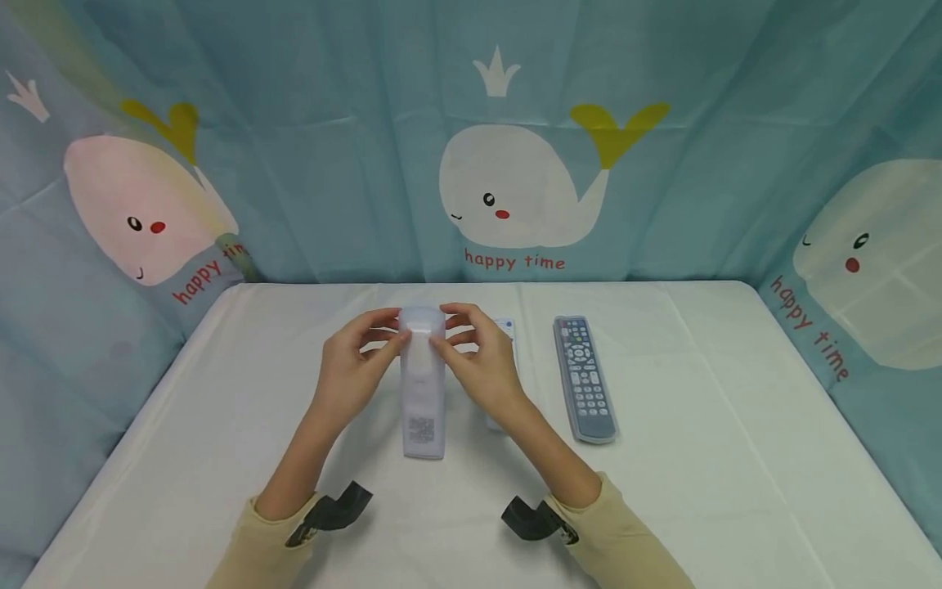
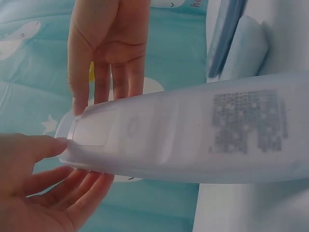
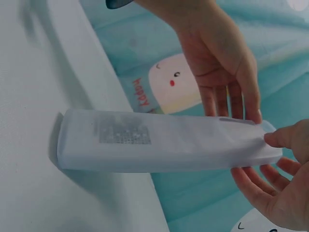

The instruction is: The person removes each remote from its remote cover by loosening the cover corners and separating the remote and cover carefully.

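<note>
A white remote control [image 1: 423, 384] in a translucent sleeve is held back side up, a grey label [image 2: 248, 121] showing near its lower end. My left hand [image 1: 349, 364] pinches the far end from the left, thumb on the back and fingers along the side and underneath. My right hand [image 1: 489, 368] pinches the same end from the right in a like way. In the right wrist view the remote's far end is raised, and its near end [image 3: 65, 140] is at the white tabletop. The button side is hidden.
A second white remote [image 1: 506, 327] with blue marks lies partly hidden behind my right hand and forearm. Right of it, a dark grey remote [image 1: 585, 380] with pale buttons lies face up on the white table [image 1: 699, 491]. A blue whale-print curtain [image 1: 331, 164] surrounds the table.
</note>
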The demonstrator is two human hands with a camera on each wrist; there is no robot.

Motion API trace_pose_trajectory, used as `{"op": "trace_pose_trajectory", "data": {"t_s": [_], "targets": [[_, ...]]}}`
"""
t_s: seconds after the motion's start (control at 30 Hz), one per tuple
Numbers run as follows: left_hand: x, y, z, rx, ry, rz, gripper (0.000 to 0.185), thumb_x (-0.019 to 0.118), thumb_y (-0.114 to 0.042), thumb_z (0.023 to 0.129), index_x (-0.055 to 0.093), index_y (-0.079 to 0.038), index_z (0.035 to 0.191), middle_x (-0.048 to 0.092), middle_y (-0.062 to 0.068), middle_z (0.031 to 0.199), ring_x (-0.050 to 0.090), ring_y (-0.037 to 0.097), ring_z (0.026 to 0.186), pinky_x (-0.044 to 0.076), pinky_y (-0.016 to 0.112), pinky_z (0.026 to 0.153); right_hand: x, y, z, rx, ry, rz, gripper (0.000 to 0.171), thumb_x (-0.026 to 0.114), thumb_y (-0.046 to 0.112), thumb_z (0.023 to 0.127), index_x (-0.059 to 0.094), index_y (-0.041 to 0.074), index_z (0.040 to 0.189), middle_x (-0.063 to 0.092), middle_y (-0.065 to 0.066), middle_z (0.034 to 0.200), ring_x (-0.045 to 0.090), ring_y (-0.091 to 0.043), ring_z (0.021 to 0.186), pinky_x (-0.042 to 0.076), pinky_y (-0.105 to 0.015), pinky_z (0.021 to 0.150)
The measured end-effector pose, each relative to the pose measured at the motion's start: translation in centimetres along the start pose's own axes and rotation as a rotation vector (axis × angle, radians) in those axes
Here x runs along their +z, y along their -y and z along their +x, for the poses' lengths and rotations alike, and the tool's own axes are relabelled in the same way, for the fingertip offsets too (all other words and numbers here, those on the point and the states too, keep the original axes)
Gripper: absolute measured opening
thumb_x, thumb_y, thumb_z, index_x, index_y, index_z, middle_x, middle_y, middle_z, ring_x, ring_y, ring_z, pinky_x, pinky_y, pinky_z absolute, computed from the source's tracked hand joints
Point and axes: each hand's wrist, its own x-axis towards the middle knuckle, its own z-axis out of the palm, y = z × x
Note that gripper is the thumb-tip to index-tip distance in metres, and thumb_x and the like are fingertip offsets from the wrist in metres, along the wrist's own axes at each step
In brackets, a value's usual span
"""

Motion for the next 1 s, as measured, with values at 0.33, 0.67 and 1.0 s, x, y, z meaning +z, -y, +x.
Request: {"op": "trace_pose_trajectory", "data": {"t_s": [0.33, 0.67, 1.0], "targets": [[0.02, -0.29, -0.23, 0.074, -0.057, 0.023, 0.034, 0.073, -0.006, 0.100, 0.069, 0.004, 0.132, 0.073, 0.019, 0.124, 0.073, 0.033, 0.107, 0.051, 0.007, 0.081, 0.37, 0.30, -0.41, -0.078, -0.042, -0.031, 0.038, 0.076, 0.000, 0.095, 0.064, -0.002, 0.132, 0.069, -0.019, 0.115, 0.072, -0.031, 0.095, 0.065, -0.038, 0.077], [-0.12, -0.23, -0.28, 0.100, -0.068, 0.001, 0.028, 0.070, -0.002, 0.101, 0.070, 0.006, 0.128, 0.074, 0.021, 0.120, 0.074, 0.033, 0.103, 0.054, 0.010, 0.082, 0.20, 0.31, -0.51, -0.078, -0.047, -0.034, 0.033, 0.071, 0.000, 0.097, 0.067, -0.001, 0.130, 0.071, -0.019, 0.113, 0.073, -0.031, 0.094, 0.065, -0.031, 0.076], [-0.09, -0.08, -0.20, 0.093, -0.075, 0.027, 0.028, 0.070, 0.000, 0.100, 0.070, 0.007, 0.127, 0.075, 0.021, 0.120, 0.074, 0.032, 0.104, 0.062, 0.026, 0.085, 0.22, 0.01, -0.56, -0.099, -0.059, -0.019, 0.028, 0.068, 0.001, 0.100, 0.069, -0.002, 0.127, 0.071, -0.019, 0.112, 0.073, -0.032, 0.094, 0.065, -0.034, 0.074]]}}
